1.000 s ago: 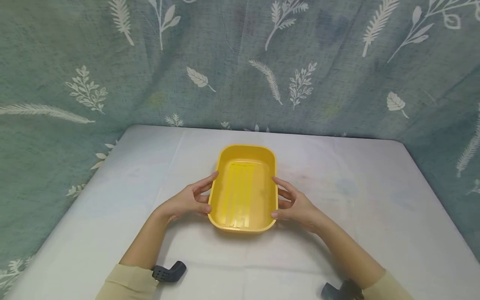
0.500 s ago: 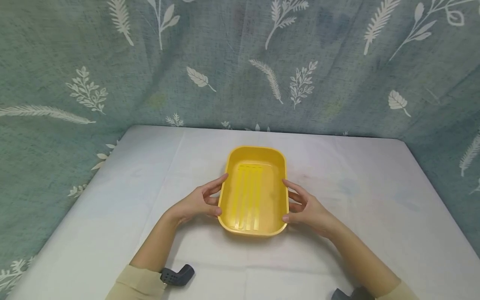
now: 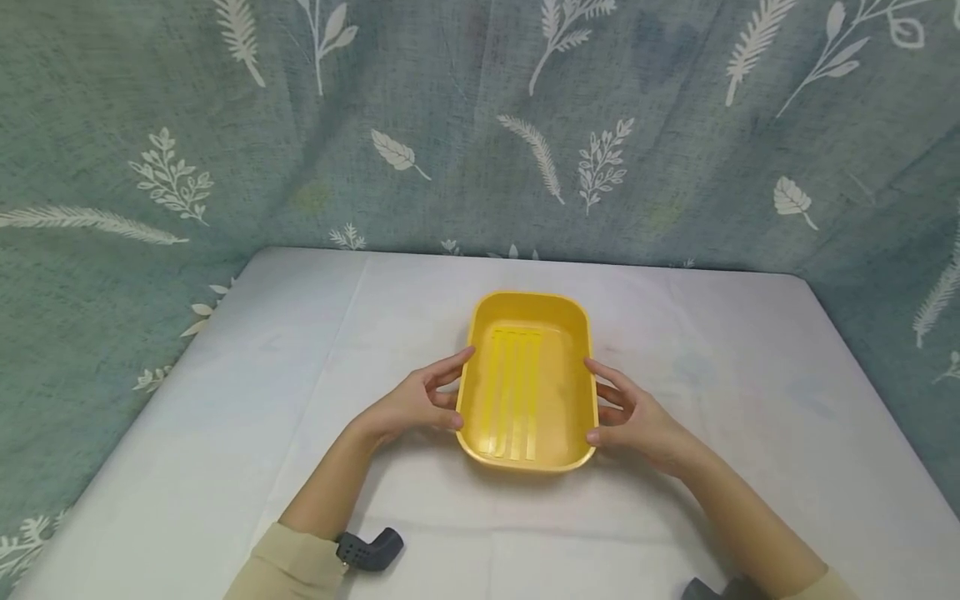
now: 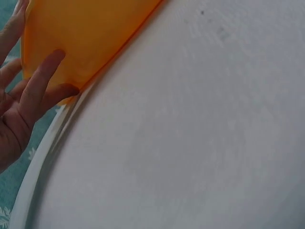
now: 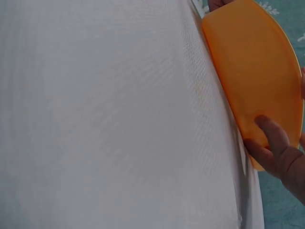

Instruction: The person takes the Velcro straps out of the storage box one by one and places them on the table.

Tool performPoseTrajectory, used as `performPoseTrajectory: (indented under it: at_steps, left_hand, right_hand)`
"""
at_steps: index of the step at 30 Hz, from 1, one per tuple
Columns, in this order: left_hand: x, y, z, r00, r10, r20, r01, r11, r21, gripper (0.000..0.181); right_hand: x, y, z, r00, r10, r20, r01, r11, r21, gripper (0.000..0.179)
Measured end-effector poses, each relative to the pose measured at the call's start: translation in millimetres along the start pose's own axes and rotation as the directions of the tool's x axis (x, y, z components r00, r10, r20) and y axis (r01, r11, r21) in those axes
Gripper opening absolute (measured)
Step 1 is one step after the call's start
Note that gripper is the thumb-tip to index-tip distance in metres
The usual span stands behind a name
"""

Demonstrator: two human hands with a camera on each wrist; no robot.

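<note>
A yellow plastic tray (image 3: pixel 566 392) with rounded corners and raised walls lies in front of me in the head view. Brighter yellow stripes (image 3: pixel 513 396) run lengthwise along its floor, left of its middle. My left hand (image 3: pixel 416 404) holds the left wall, with thumb and forefinger at the rim. On the opposite side my right hand (image 3: pixel 641 421) holds the right wall the same way. Both wrist views show fingertips against the outer wall of the tray (image 4: pixel 90 38) and a finger at its bottom edge. Whether the tray touches the table is hard to tell.
A white cloth covers the table (image 3: pixel 225 433). Behind and beside it hangs a green-blue curtain (image 3: pixel 465 125) with white leaf prints. Dark camera mounts (image 3: pixel 371 550) sit at both wrists, next to beige sleeves (image 3: pixel 288 567).
Both hands have moved the tray to the right and very slightly nearer me. Their hold on its two sides looks the same throughout.
</note>
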State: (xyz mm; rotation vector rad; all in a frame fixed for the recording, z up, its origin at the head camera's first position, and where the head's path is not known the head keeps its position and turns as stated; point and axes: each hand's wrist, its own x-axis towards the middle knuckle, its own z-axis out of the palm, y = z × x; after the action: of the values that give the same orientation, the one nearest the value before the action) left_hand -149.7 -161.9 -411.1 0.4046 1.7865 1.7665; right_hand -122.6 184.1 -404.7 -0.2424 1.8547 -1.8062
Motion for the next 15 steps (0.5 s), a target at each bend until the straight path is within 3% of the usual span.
performPoseTrajectory:
  at_steps: [9,15]
  left_hand:
    - [2.4,-5.7,11.7,1.000,0.027,-0.007,-0.027,1.000,0.002,0.098]
    - [0.4,-9.9,12.2,0.993,0.101,-0.064,-0.098,0.994,0.050,0.097]
  right_hand:
    - [-9.4,4.0,-9.4,0.998,-0.036,0.044,0.036,0.999,0.009,0.096]
    - [-10.4,1.5,-8.7,0.998,-0.031,0.054,0.031,1.000,-0.002,0.096]
